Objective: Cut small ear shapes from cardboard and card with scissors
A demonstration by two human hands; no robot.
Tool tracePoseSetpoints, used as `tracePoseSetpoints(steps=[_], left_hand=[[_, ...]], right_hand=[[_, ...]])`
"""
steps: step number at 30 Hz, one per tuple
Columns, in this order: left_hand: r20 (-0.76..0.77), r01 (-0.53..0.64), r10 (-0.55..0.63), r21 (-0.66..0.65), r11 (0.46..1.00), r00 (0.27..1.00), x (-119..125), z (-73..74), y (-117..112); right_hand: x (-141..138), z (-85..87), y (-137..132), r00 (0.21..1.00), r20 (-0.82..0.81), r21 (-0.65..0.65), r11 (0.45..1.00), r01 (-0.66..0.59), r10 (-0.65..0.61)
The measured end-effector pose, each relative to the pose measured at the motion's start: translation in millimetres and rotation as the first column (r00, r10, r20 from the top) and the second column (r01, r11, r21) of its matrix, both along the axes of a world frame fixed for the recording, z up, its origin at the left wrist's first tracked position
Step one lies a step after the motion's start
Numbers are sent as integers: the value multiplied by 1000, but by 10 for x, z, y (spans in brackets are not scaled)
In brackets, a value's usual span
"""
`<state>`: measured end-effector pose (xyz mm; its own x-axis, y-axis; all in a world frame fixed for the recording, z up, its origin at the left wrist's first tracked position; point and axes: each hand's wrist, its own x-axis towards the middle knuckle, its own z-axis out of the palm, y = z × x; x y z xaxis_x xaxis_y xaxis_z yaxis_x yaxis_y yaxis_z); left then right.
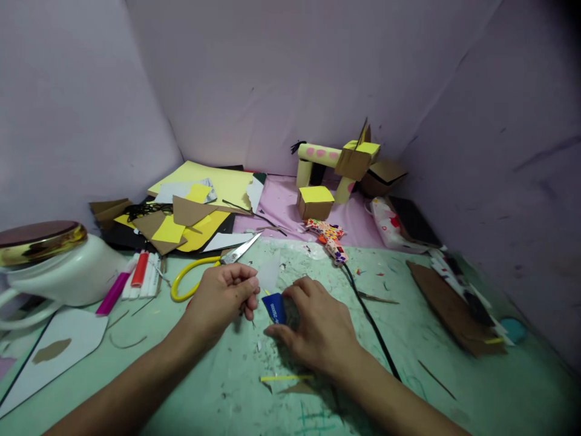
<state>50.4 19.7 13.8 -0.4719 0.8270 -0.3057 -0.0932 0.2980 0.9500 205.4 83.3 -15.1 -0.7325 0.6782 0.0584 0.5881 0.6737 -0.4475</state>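
Observation:
My left hand (229, 293) is closed in a pinch above the green tabletop, just right of the scissors' handle; whatever is between its fingertips is too small to make out. Across from it, my right hand (318, 321) curves its thumb and fingers around a small blue piece with pale printing (275, 309). A translucent scrap (270, 272) lies just beyond both hands. Yellow-handled scissors (242, 248) rest with their blades pointing away to the right. Below the right hand are a thin yellow strip (285, 379) and a brown scrap (302, 388).
A flower-patterned glue gun (324, 230) trails a black cord (370, 321). Behind stand a cardboard animal figure (322, 154) and a small box (315, 203). Left are stacked papers (218, 181), markers (140, 275) and a white pot (86, 278). A brown cardboard piece (449, 309) lies right.

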Motion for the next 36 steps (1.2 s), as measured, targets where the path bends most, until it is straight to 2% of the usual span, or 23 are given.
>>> tracePoseSetpoints(steps=[3,7,9,11,13,17,20,22,24,26,28,32,36], left_hand=[[17,-54,54,20,998,998,-12,-2,12],[17,-111,110,65,992,994,-38,-17,20],[14,-116,115,76,990,993,-48,-30,18],[8,-108,107,67,992,994,-48,-46,16],[-1,-83,84,44,996,997,-35,-61,15],[2,-45,45,7,999,999,-1,-71,11],[77,-94,86,103,990,993,-5,-53,-10],[84,-90,75,190,978,994,-16,-42,-33],[18,5,-9,208,978,1000,-14,-47,-54],[-21,119,-117,160,980,993,13,-75,-63],[56,175,-182,123,977,982,62,-116,-59],[324,172,-205,129,977,924,150,-173,-29],[394,190,-231,139,972,890,193,-190,-17]], right_hand=[[-30,-2,-28,999,19,-73,997,27,-25],[-18,-51,32,990,-118,-269,963,38,-72],[-2,-74,84,959,-243,-442,897,22,-144],[12,-71,132,907,-362,-608,792,-54,-216],[22,-33,167,858,-438,-689,713,-129,-268],[42,89,221,804,-480,-744,648,-162,-350],[65,130,276,766,-474,-811,554,-188,-434],[80,117,311,783,-443,-842,502,-196,-437],[88,84,329,834,-388,-871,452,-192,-393],[88,45,327,856,-373,-884,418,-211,-358],[84,10,311,838,-413,-879,396,-265,-356],[73,-34,273,744,-512,-855,335,-396,-429],[42,-27,221,655,-532,-841,248,-480,-537]])
